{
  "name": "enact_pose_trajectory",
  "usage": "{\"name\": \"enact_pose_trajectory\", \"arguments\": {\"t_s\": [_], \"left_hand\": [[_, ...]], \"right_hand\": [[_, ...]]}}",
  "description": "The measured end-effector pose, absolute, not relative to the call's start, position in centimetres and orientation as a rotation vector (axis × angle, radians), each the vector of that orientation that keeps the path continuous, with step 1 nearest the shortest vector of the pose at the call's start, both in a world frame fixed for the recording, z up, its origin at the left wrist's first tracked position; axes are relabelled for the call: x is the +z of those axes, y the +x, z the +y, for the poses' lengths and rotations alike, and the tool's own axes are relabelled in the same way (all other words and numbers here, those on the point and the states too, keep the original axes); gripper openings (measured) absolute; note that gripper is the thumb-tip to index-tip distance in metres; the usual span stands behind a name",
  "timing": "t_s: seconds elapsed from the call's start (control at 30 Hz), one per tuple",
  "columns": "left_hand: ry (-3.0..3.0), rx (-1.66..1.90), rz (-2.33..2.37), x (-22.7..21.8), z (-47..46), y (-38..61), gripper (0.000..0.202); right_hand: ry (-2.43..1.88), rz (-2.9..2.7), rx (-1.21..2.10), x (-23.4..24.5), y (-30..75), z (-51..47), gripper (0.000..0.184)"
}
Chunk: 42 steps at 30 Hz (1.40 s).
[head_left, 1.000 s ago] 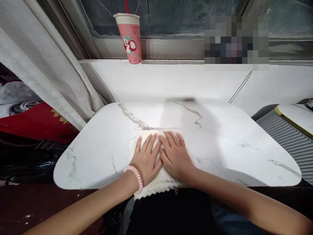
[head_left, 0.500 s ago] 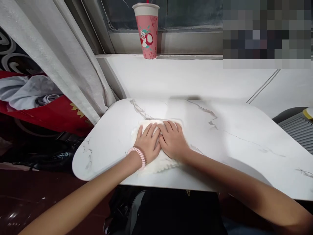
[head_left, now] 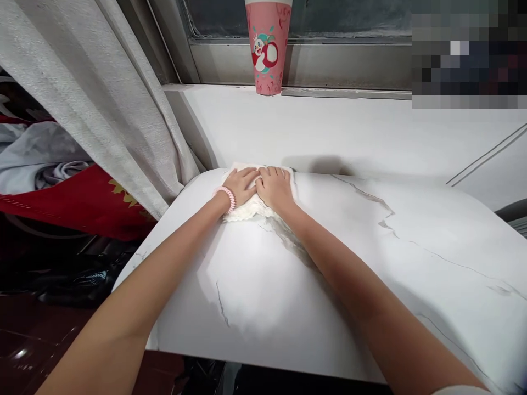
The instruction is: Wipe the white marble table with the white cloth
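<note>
A white cloth [head_left: 250,210] with a ruffled edge lies on the white marble-patterned table [head_left: 255,285], at its back edge by the wall. My left hand [head_left: 240,186], with a pink coiled band at the wrist, rests flat on the cloth's left part, fingers stretched out. Beside it my right hand [head_left: 275,187] presses flat on the right part, its fingers also extended. The two hands nearly touch at the middle of the cloth, and they cover much of it.
On the window sill above stands a pink paper cup [head_left: 268,52], its top cut off by the frame. A pale curtain [head_left: 107,99] hangs at the left, in front of a red bag [head_left: 78,203] with grey-white fabric. Dark floor shows at lower left.
Both hands have pushed the cloth forward, away from me, from the front half of the table to its back edge. The view has shifted slightly too.
</note>
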<state>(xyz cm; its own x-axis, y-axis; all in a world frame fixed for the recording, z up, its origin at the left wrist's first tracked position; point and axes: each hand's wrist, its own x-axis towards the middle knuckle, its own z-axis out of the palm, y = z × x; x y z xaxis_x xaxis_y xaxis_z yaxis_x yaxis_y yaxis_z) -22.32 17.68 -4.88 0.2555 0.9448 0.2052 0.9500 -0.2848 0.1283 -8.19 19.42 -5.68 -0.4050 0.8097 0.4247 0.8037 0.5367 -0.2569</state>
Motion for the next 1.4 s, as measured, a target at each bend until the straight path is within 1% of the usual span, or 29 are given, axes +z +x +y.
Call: {"name": "enact_pose_trajectory", "arguments": {"t_s": [0.2,0.4,0.57,0.8,0.93,1.03,1.13,1.2,1.3,1.4], "left_hand": [[-2.428,-0.424,-1.905,-5.2,18.8,-26.9,0.055],[-2.459,-0.406,-1.912,-5.1,16.2,-29.1,0.059],[-2.39,-0.397,-1.971,-4.9,10.7,-28.8,0.06],[-2.281,-0.343,-1.967,-5.6,-0.8,-27.7,0.054],[-2.203,-0.351,-1.936,-6.0,-6.0,-24.8,0.052],[-2.138,-0.348,-1.932,-6.2,-7.5,-22.2,0.053],[-2.126,-0.342,-1.923,-6.5,-6.8,-20.6,0.054],[-2.109,-0.361,-1.939,-6.7,-4.8,-20.4,0.053],[-2.091,-0.398,-1.976,-6.9,0.7,-21.0,0.05],[-2.138,-0.413,-1.969,-6.4,8.3,-21.0,0.05]], "right_hand": [[-1.234,-2.314,0.057,-5.5,-12.1,21.2,0.031],[-1.232,-2.325,0.034,-5.4,-13.4,17.9,0.037],[-1.182,-2.359,0.046,-5.2,-13.2,13.0,0.04],[-0.987,-2.408,0.073,-5.1,-11.5,3.8,0.046],[-0.887,-2.421,0.1,-5.3,-9.1,0.0,0.047],[-0.847,-2.439,0.116,-5.3,-7.0,-0.8,0.046],[-0.811,-2.473,0.113,-5.2,-5.6,0.4,0.045],[-0.804,-2.491,0.113,-5.2,-5.4,2.4,0.041],[-0.847,-2.494,0.135,-5.1,-5.8,7.2,0.032],[-0.987,-2.445,0.134,-5.2,-5.9,13.1,0.029]]}}
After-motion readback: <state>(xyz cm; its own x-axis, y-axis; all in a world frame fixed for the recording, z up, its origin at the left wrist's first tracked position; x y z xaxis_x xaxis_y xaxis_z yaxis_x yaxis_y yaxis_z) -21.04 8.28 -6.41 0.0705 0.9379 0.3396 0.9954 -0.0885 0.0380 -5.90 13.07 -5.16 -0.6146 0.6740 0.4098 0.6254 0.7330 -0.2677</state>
